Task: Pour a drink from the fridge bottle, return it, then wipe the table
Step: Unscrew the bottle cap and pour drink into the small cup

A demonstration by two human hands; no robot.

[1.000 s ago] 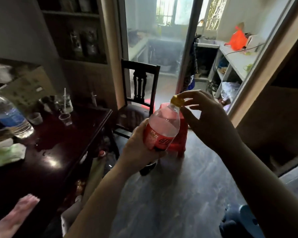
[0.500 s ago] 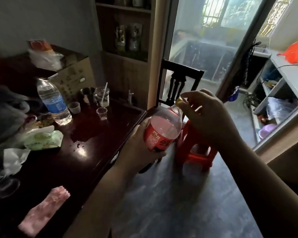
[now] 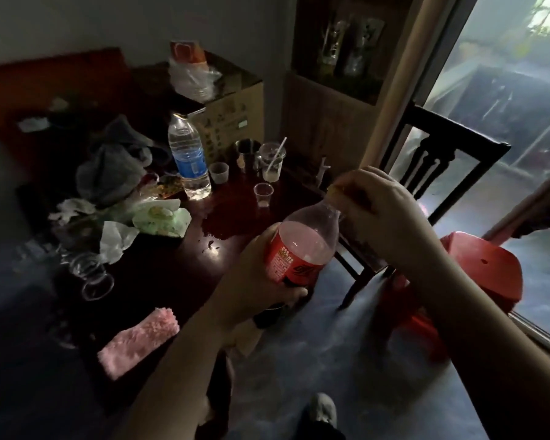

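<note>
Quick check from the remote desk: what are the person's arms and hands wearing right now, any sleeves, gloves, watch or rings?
Both forearms are bare as far as the frame shows, with no sleeves in view. The left hand and right hand have no gloves. No watch, bracelet or ring shows on either wrist or on the fingers, though the light is dim and the picture is slightly blurred.

1. Premises: a lived-in home, dining area.
2. Dark wooden table (image 3: 159,281), left of the left hand (image 3: 251,281), carries a water bottle (image 3: 188,157), plastic cups (image 3: 263,193), crumpled tissues (image 3: 115,239) and a cardboard box (image 3: 232,119).
3. Dark wooden chair (image 3: 438,160) and red plastic stool (image 3: 483,274) stand beyond the right hand (image 3: 381,214).
4. Built-in shelf (image 3: 340,49) and glass door (image 3: 505,100) lie further back.
</note>
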